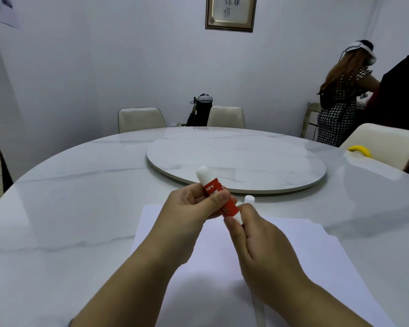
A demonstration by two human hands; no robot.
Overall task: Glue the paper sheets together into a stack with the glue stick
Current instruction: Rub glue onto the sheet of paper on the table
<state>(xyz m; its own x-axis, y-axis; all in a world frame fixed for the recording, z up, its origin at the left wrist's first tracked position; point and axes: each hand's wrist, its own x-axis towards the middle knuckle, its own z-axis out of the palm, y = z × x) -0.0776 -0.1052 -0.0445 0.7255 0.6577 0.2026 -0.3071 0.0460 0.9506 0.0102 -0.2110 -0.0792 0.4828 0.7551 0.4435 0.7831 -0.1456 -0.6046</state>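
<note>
A red glue stick (229, 207) with white ends is held tilted above the table, its exposed white glue tip pointing up and away. My left hand (194, 206) grips its red middle between thumb and fingers. My right hand (257, 241) pinches the white bottom end. The white cap (249, 199) stands upright on the table just behind my right hand. Under both hands lie white paper sheets (316, 251), roughly overlapped, with a lower sheet's edge showing at the right.
The round marble table (69, 220) carries a raised turntable (236, 161) in its middle. A yellow ring-shaped object (360, 151) lies at the far right edge. Cream chairs (141, 119) stand behind. Two people (340, 97) stand at the right, by the wall.
</note>
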